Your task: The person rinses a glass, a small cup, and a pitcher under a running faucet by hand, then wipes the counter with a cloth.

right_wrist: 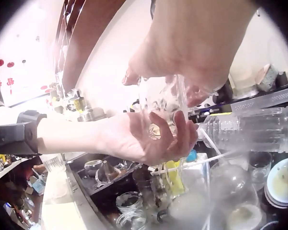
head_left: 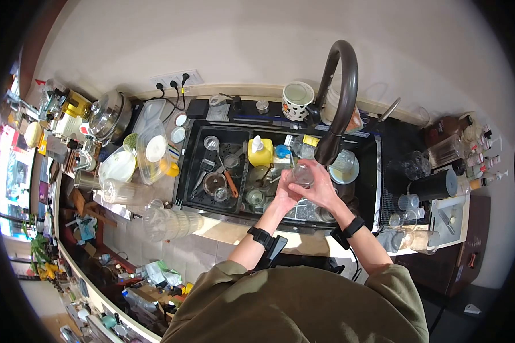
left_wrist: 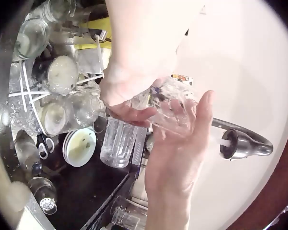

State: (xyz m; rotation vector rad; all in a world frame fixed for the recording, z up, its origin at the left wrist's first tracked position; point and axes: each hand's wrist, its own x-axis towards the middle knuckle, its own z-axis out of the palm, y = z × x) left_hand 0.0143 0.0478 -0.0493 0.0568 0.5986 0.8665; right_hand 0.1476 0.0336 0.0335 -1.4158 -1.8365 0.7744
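Both hands hold a clear drinking glass (head_left: 303, 176) over the sink, just below the faucet head. My left hand (head_left: 286, 192) supports the glass from one side; in the right wrist view its fingers (right_wrist: 169, 132) curl around the lower part. My right hand (head_left: 323, 190) grips the other side, with its thumb (left_wrist: 204, 112) raised beside the glass in the left wrist view. The glass (left_wrist: 170, 105) looks wet and tilted there, and fingers show through its wall. Part of its rim is hidden by the hands.
The dark faucet (head_left: 342, 86) arches over the black sink (head_left: 377, 188). Glass jars (head_left: 256, 198), straws, scissors (left_wrist: 44, 145) and stacked white bowls (left_wrist: 79, 147) crowd the basin. A yellow pump bottle (head_left: 260, 152) stands by the divider. Tall stacked plastic cups (head_left: 171, 222) line the left front edge.
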